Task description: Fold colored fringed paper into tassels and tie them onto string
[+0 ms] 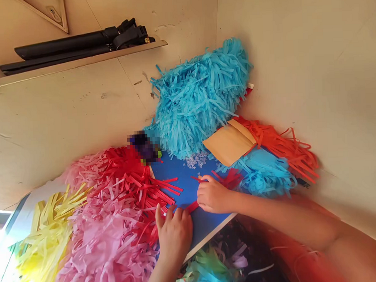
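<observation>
Head view: right hand (212,194), yellow label (146,40) probably unreadable.

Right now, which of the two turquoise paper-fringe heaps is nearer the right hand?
The smaller, lower heap, just past the right hand; the big heap stands farther off, up against the wall.

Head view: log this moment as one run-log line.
left hand: fingertips at red paper fringe | right hand: on red paper strip | surface: blue board | beside: blue paper fringe
</observation>
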Action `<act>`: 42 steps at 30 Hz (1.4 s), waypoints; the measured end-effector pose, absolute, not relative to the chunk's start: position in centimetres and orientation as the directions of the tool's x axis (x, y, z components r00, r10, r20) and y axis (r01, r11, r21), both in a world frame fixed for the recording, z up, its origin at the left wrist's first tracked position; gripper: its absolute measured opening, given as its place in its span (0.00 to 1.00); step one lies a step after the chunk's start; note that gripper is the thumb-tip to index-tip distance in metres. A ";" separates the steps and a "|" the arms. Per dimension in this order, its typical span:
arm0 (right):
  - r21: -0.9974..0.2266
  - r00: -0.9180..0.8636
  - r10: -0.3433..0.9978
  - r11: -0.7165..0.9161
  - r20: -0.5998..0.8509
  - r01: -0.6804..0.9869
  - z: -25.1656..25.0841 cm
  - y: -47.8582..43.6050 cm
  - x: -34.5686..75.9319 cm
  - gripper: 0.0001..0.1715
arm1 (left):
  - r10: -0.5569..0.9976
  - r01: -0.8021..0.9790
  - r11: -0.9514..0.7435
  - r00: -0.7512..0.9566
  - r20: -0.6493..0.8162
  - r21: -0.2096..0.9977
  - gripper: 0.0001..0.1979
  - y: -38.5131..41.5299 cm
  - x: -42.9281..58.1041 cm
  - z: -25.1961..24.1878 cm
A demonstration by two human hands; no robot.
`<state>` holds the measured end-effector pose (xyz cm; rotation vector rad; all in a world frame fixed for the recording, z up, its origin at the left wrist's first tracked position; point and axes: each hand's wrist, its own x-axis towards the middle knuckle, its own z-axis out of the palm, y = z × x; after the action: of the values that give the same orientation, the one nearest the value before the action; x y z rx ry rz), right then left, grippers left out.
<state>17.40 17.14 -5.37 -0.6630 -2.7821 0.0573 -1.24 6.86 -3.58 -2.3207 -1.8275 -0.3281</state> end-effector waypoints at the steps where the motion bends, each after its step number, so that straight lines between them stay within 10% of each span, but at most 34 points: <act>1: -0.126 -0.844 0.469 0.883 0.262 0.452 -5.3 17.0 17.3 0.10 | 0.933 0.973 -0.233 0.223 0.284 -0.001 0.13 6.9 -1.3 -3.7; 7: -0.108 -0.840 0.450 0.892 0.303 0.438 -6.3 16.4 17.7 0.10 | 0.916 0.965 -0.259 0.233 0.328 0.038 0.13 6.2 -2.8 -5.0; 15: -0.486 -0.693 0.702 0.669 0.165 0.562 -6.8 17.8 20.2 0.07 | 0.945 0.932 -0.209 0.115 0.306 0.296 0.13 5.9 -4.9 -5.3; 23: -0.582 -0.634 0.771 0.547 0.069 0.602 -5.9 18.4 20.0 0.07 | 0.970 0.940 -0.134 0.059 0.237 0.313 0.15 6.7 -5.0 -5.6; 35: -0.473 -0.599 0.800 0.509 -0.049 0.719 -4.4 18.5 18.7 0.10 | 0.984 0.976 -0.175 0.171 0.046 0.126 0.10 8.8 -5.3 -4.5; 42: 0.013 -0.853 0.428 0.892 0.298 0.452 -5.3 16.1 18.4 0.13 | 0.835 0.869 -0.494 0.469 0.287 0.016 0.15 7.7 -4.5 -5.0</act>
<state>18.36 16.11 -5.33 -0.6593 -2.7706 -0.1195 -4.49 7.74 -5.02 -2.5768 -1.5037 -0.3900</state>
